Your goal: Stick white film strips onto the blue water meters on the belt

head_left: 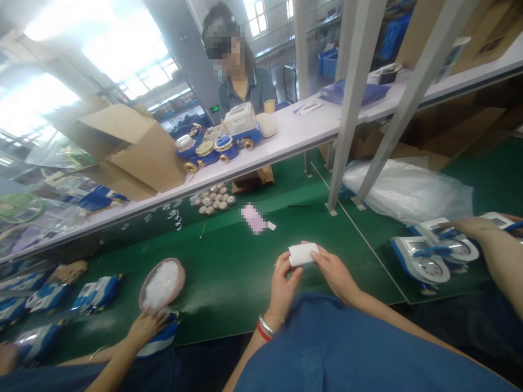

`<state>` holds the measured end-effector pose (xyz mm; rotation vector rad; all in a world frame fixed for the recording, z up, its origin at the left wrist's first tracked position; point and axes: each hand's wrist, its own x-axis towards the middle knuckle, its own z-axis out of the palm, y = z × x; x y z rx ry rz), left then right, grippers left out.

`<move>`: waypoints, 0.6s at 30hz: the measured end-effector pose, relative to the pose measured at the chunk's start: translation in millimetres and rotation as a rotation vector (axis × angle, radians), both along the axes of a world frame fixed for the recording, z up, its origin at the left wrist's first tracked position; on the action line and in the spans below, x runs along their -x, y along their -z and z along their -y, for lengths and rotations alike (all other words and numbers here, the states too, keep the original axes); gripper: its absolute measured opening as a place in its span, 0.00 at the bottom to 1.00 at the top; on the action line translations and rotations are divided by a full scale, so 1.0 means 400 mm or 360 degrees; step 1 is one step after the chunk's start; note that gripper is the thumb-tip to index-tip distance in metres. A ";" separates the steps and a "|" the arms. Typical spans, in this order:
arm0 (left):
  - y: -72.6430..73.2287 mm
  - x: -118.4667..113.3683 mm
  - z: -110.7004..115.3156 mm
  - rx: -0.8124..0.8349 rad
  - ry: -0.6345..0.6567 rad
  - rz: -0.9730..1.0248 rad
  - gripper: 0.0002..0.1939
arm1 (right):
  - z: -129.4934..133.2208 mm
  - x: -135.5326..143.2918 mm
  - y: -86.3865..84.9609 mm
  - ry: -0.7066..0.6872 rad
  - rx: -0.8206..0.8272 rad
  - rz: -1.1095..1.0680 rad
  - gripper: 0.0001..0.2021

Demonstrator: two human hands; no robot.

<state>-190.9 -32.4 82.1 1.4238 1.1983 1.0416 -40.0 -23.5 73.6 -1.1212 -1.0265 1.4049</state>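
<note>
Both of my hands are raised over the front of the green table [241, 277], close to my body. Between them is a small white piece that looks like a folded paper sheet [303, 255]. My left hand [285, 282] is closed on its left end, with a ring and bracelets showing. Its right end is pinched by my right hand [333, 272]. What is inside the sheet, if anything, cannot be seen. A pink item [253, 219], blurred out, lies beyond my hands with a small white tag [272, 226] beside it.
A pink bowl [182, 277] of white pieces stands left, near a co-worker's hand [149, 324]. Blue-and-white meters [420, 261] lie right, under another co-worker's arm [490, 234]. Round parts [214, 200] sit below the shelf [294, 139]. Metal posts [345, 120] rise ahead.
</note>
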 end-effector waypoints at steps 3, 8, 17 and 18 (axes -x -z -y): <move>-0.010 0.000 -0.002 0.0130 0.0112 -0.0048 0.17 | -0.001 0.000 0.003 -0.0057 -0.0011 0.0087 0.19; 0.007 0.014 -0.010 0.0315 0.0109 -0.0160 0.20 | -0.014 -0.016 0.014 -0.0176 0.0050 0.0187 0.23; 0.059 0.017 -0.062 0.0580 -0.0186 0.0096 0.33 | -0.030 -0.039 0.041 -0.0082 0.0359 0.0087 0.26; 0.042 0.012 -0.062 0.0595 -0.0177 0.0065 0.34 | -0.029 -0.035 0.046 -0.0072 0.0383 0.0092 0.26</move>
